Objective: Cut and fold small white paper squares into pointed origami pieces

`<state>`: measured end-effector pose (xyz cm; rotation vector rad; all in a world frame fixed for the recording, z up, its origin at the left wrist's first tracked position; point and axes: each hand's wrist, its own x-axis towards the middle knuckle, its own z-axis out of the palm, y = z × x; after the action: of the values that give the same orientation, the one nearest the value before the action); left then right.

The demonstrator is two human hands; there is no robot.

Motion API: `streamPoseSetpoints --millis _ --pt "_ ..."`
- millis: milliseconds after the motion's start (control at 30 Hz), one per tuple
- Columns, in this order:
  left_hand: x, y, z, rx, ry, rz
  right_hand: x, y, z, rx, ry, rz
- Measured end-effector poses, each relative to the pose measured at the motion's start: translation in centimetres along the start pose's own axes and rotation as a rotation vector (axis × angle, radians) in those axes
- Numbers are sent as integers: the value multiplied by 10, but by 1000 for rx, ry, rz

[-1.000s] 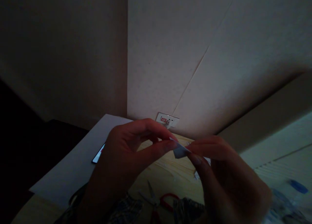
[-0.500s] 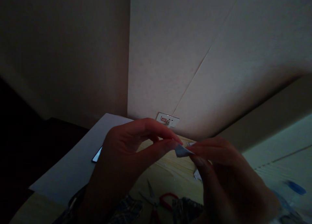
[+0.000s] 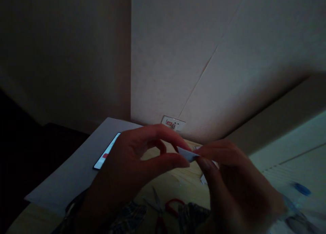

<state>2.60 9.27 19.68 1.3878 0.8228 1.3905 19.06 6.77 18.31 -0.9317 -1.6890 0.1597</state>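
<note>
A small folded piece of white paper (image 3: 187, 154) is held up between my two hands, above the wooden table. My right hand (image 3: 236, 179) pinches its right end between thumb and fingers. My left hand (image 3: 134, 162) curves round the other end, index finger along the top edge and thumb at the lower edge. Below the hands lie red-handled scissors (image 3: 159, 207), blades apart, partly covered by a sleeve. White paper scraps (image 3: 203, 179) show on the table beside my right hand, which hides part of them.
A large white sheet (image 3: 71, 173) covers the table's left side, with a lit phone (image 3: 102, 161) on it, partly behind my left hand. A wall socket (image 3: 173, 123) sits behind the table. At right, a blue-capped clear bottle (image 3: 302, 189) appears blurred. The bare wooden tabletop (image 3: 173, 183) shows between.
My left thumb has slid lower on the paper, and its fold now shows at a different angle. My left hand has shifted, so more of the phone shows. The view has turned slightly.
</note>
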Motion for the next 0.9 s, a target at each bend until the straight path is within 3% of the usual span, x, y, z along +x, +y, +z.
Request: streamPoseSetpoints --millis 100,333,567,700,800,833,900 --pt "1 0 3 30 2 -4 3 -2 2 121 18 77" --pt "1 -4 4 -59 61 -5 7 -4 2 159 -139 288" --pt "2 -8 6 -18 -17 -37 6 -1 4 147 -37 374" --pt "0 -5 9 -9 132 -45 10 7 -2 80 -96 383" --pt "-1 -4 8 42 167 -37 9 28 -8 -101 -216 429" --pt "0 -4 7 68 165 -29 5 38 -9 -188 -304 436" --pt "3 -2 8 113 168 -1 -6 59 -13 -371 -598 435"
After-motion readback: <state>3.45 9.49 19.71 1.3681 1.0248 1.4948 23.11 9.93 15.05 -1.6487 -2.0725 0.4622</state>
